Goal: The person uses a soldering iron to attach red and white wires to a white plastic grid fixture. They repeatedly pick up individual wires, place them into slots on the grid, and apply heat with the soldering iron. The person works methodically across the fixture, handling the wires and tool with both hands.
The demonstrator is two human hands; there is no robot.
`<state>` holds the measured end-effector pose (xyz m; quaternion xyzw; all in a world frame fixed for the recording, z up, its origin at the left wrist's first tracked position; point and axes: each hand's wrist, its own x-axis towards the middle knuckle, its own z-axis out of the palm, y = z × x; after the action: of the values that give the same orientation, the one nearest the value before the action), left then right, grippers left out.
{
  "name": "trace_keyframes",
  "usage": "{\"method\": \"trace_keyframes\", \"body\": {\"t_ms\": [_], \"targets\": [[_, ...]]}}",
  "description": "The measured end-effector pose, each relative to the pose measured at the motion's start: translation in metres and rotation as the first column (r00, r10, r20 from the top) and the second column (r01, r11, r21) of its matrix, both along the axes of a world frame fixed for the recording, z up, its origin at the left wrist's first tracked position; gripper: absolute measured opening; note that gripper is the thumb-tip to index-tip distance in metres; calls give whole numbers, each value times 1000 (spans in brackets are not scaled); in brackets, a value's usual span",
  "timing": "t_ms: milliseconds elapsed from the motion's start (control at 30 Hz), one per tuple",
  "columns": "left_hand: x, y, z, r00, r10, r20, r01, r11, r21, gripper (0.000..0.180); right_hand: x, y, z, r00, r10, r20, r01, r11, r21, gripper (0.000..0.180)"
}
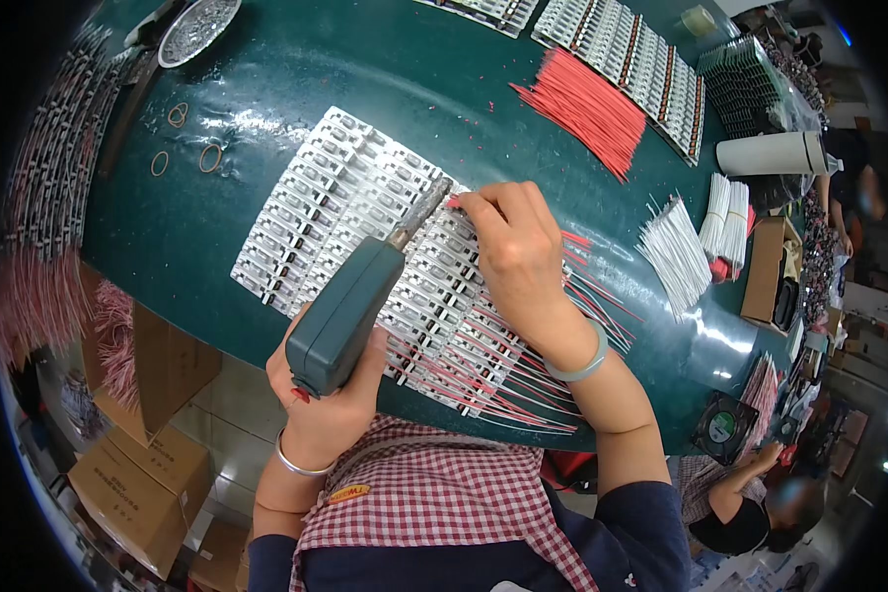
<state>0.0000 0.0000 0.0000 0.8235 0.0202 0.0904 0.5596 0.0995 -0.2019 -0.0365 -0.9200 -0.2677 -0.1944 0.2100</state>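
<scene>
My left hand (pixel 318 419) is wrapped around the handle of a dark green soldering gun (pixel 345 311). Its metal tip points up and to the right, reaching the panel near my right fingertips. Thumb and fingers of my right hand (pixel 513 242) are pinched at the panel's upper right edge, where a bit of red wire (pixel 453 201) shows at the fingertips. Beneath both hands lies a silvery panel (pixel 326 187) with rows of small parts. Red and white wires (pixel 493 380) stick out from its lower right part; the hand and forearm cover some of them.
Loose red wires (pixel 592 113) lie near more panels (pixel 627 59) at the far right. White wires (pixel 675 257), a white bottle (pixel 772 155) and a fan (pixel 722 427) sit rightward. Rubber bands (pixel 210 158) and a metal dish (pixel 199 30) are left. Another person (pixel 740 508) works at lower right.
</scene>
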Motion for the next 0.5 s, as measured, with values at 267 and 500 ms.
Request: {"method": "trace_keyframes", "body": {"t_ms": [267, 500], "targets": [[3, -2, -2, 1000, 16, 15, -15, 999, -44, 20, -1, -1, -2, 1000, -3, 14, 2, 997, 72, 27], [1, -3, -7, 998, -7, -57, 2, 996, -87, 18, 0, -1, -3, 1000, -2, 7, 1, 997, 81, 27]]}}
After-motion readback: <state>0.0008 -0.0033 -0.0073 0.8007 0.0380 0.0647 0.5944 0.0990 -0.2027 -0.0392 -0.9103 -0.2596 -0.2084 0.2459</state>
